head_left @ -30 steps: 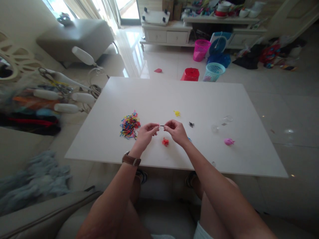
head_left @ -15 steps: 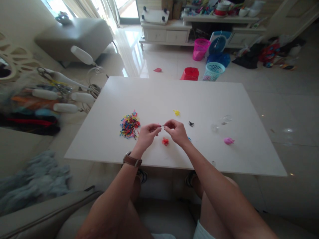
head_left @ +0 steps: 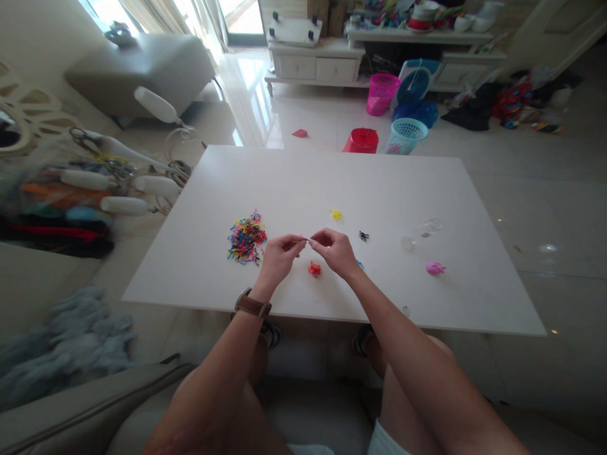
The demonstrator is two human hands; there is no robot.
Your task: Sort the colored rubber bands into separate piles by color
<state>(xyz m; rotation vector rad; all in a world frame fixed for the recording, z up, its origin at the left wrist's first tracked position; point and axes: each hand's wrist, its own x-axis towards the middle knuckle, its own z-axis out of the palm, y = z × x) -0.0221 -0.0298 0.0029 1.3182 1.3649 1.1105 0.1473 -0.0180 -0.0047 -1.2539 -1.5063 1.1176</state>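
Note:
Over the middle of the white table [head_left: 284, 180], my left hand [head_left: 279, 256] and my right hand [head_left: 334, 249] meet fingertip to fingertip. Pinched between them is a small black rubber band [head_left: 306, 239], mostly covered by the fingers. Left of my left hand lies a mixed heap of coloured rubber bands [head_left: 246, 239]. A small red pile [head_left: 314, 269] sits just below the hands. Beyond my right hand are a yellow pile [head_left: 336, 215] and a black pile [head_left: 363, 236]. A bit of blue [head_left: 360, 264] shows beside my right wrist, partly hidden.
On the table's right side are a pink object [head_left: 435, 268], a clear bottle-like container [head_left: 430, 227] and a small clear round piece [head_left: 406, 310]. Past the far edge stand a red bucket [head_left: 363, 140] and a light blue basket [head_left: 406, 134]. Lamp arms [head_left: 159, 185] reach near the left edge.
My fingertips have drawn slightly closer together, and less of the black rubber band shows between them. The piles on the table look unchanged.

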